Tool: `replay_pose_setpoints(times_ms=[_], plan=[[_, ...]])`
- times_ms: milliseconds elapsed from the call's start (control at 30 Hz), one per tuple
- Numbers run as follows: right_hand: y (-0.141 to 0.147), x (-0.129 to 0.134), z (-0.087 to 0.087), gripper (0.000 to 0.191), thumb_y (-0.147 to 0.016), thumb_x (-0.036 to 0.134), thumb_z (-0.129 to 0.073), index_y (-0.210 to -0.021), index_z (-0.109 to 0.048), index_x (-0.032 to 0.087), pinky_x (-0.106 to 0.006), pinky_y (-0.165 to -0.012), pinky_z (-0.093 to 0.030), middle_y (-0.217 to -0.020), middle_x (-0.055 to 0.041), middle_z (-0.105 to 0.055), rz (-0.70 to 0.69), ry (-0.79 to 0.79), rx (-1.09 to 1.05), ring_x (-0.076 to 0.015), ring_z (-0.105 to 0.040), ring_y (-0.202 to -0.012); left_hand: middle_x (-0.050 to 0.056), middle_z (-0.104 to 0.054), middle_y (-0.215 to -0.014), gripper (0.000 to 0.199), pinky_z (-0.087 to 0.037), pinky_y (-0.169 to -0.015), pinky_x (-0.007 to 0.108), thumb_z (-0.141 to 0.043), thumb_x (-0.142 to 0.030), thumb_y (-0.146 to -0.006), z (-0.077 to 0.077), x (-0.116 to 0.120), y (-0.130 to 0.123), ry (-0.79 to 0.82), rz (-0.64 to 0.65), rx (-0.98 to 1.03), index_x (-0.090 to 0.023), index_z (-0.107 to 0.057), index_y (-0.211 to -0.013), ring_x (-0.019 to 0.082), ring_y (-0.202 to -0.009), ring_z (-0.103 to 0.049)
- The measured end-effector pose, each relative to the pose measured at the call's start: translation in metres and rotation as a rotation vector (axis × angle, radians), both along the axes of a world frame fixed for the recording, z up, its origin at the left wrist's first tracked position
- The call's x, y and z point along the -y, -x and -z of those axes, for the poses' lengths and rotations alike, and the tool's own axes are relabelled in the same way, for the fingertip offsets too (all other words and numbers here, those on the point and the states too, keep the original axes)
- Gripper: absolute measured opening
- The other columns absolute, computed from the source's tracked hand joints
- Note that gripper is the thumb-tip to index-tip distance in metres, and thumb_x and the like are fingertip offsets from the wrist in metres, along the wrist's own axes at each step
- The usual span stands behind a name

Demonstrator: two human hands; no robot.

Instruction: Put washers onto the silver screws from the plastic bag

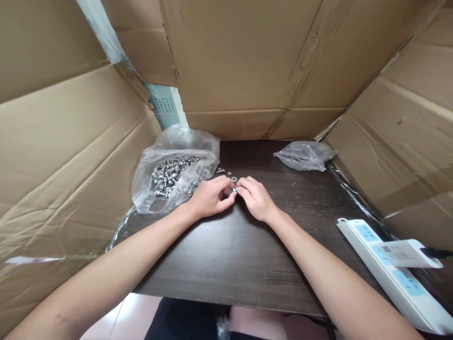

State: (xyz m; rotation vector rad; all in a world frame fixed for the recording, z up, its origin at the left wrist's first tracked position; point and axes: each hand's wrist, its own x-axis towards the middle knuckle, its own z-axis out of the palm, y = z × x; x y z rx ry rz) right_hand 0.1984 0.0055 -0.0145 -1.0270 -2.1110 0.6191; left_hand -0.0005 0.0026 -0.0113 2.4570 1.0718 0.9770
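Note:
Over the middle of the dark table point(226, 255), my left hand point(213, 196) and my right hand point(255, 197) meet at their fingertips. Both pinch a small shiny metal piece point(235, 189) between them; it looks like a nut or bolt part, too small to tell. Just beyond the fingers lies a flat washer point(234, 179), with a smaller ring point(229, 173) behind it. A bolt point(221, 171) rests on the table near the bag. To the left, an open clear plastic bag point(143, 184) holds several metal bolts point(170, 174).
A second clear plastic bag point(305, 156) lies at the back right. On the right edge is a white power strip point(385, 269) with a white adapter point(406, 252) and black cable. Cardboard walls point(247, 56) enclose the table at the back and both sides.

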Motion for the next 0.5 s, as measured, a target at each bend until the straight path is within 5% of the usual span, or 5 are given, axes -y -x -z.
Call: replay_pose_setpoints(times_ms=[500], plan=[[0.0003,0.0001,0.0004,0.023,-0.099,0.024,-0.042,-0.077,-0.048,0.023,-0.035,-0.075,-0.041,-0.08,-0.004,-0.061,0.013,-0.016,0.005,-0.0211,-0.055,-0.078,-0.001,-0.058,-0.075,0.012,-0.04,-0.06,0.025,-0.058,-0.03,-0.091,-0.0004,0.0014,-0.0012,0.012,-0.03,-0.024,-0.019,-0.062,-0.091,0.011,-0.06,-0.05]])
